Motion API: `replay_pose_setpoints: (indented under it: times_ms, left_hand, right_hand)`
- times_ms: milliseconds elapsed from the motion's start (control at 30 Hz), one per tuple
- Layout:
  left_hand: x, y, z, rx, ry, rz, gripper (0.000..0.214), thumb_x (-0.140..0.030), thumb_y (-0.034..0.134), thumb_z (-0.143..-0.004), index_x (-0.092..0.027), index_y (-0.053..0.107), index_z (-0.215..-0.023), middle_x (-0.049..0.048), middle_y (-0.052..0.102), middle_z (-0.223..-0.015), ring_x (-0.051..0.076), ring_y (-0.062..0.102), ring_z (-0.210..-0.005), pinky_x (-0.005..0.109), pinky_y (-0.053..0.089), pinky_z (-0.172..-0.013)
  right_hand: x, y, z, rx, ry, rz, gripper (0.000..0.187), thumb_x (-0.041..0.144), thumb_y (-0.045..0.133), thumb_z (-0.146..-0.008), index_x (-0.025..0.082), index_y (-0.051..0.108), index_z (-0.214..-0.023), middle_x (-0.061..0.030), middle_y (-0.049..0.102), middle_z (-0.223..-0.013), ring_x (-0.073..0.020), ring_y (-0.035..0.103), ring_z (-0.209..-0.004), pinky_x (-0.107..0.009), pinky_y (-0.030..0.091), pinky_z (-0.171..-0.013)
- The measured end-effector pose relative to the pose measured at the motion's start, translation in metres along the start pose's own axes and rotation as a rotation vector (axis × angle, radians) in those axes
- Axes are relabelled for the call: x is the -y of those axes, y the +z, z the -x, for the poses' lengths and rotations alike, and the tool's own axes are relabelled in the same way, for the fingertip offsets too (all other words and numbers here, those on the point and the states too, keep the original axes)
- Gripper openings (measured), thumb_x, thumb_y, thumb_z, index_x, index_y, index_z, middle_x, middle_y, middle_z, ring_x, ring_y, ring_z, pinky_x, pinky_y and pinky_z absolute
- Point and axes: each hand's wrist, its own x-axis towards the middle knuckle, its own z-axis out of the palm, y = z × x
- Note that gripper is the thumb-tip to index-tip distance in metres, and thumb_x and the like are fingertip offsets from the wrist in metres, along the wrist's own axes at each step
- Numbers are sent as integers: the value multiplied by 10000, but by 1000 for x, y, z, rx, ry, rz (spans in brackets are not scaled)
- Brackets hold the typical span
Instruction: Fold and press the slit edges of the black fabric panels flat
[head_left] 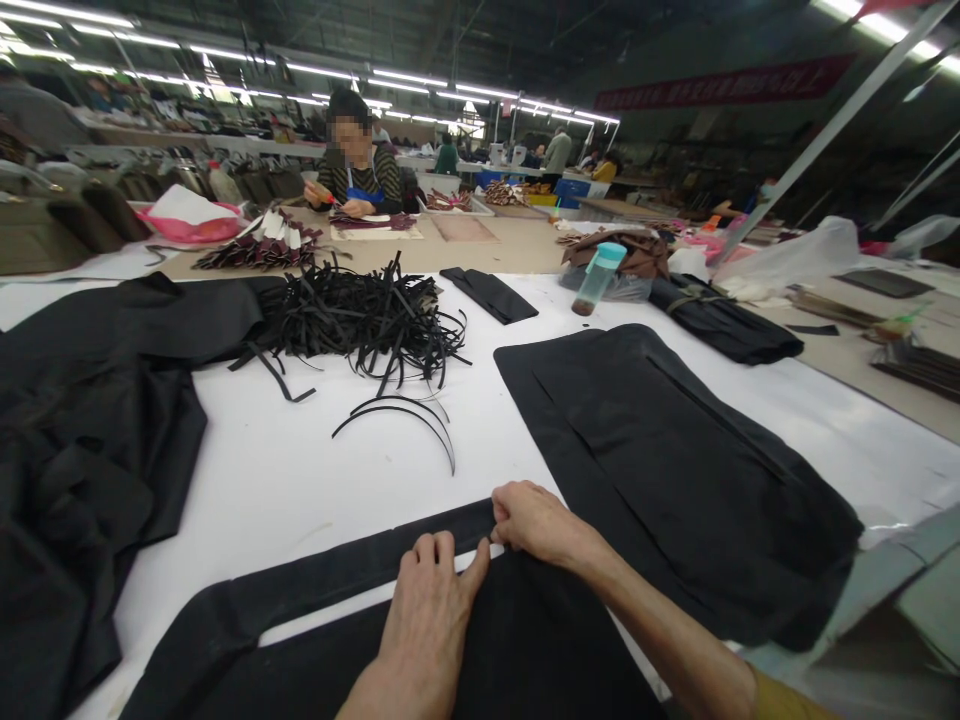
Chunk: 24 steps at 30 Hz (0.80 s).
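Observation:
A black fabric panel point(547, 630) lies on the white table in front of me, with a long narrow slot along its far side where white shows. My left hand point(427, 610) rests across the slot, fingers on the black band beyond it and thumb stretched towards the slot's right end. At that end my right hand point(532, 520) is closed, its fingertips pinching the fabric; what lies under them is hidden. To the right is a stack of black fabric panels point(675, 460) with long slits. Loose thin black strips point(405, 410) lie beyond my hands.
Crumpled black fabric point(82, 460) covers the left side. Behind the strip heap point(360, 315) are a folded black piece point(491, 295) and a teal-lidded bottle point(598, 280). A black bundle point(724, 320) lies at right. A co-worker point(360, 165) sits across the table.

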Motion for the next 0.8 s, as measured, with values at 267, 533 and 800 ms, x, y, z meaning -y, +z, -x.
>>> replay_pose_setpoints:
  times_ms: [267,533,800]
  left_hand:
    - [-4,3,-2,-32,-8,-36,594,-77,416,-814,-372,341,-1323,110,544,-963,277,527,-842,359,392,-654]
    - [22,32,19,-210,78,-131,579,33,393,-730,-199,466,-1255,99,561,-1099,226,530,-949,343,466,-789]
    - [63,72,51,-352,88,-270,507,6,390,-744,-172,538,-1194,93,578,-1173,227,534,-1051,336,472,-882]
  right_hand:
    - [2,-1,0,-18,-6,59,66,161,715,-708,172,671,-757,-59,653,-752,-214,594,-769,-241,331,-572]
    - [-5,4,5,-57,6,45,60,224,699,-723,180,659,-723,-41,633,-709,-200,582,-702,-245,301,-543]
    - [-13,17,2,-107,7,-34,135,236,701,-714,196,582,-666,18,576,-656,-161,535,-668,-228,274,-542]
